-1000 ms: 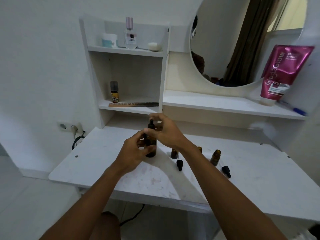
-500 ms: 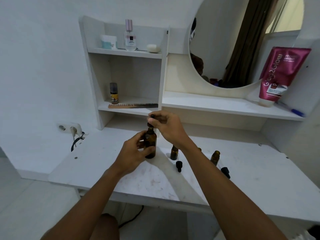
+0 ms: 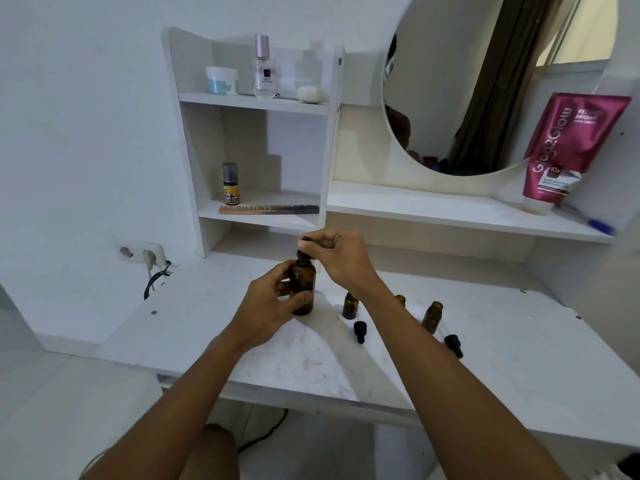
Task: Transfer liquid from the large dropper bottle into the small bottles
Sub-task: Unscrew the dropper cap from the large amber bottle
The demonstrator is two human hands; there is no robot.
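Two hands share it: our left hand (image 3: pixel 268 308) grips the big bottle (image 3: pixel 303 287) steady on the desk (image 3: pixel 502 341) while right-hand fingers (image 3: pixel 320 241) pinch its dropper (image 3: pixel 306 239) above the neck.

Soft, even daylight; wide-angle bending at edges.

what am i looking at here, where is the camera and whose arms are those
There is no machine here: the camera sits on a person's head and looks down at their own two arms. The left hand steadies a large amber dropper bottle standing on a white vanity table. The right hand pinches the black dropper top just above the bottle's neck. To the right stand small amber bottles, open, with two loose black dropper caps lying near them. Behind are shelves with toiletries, a comb and a round mirror.
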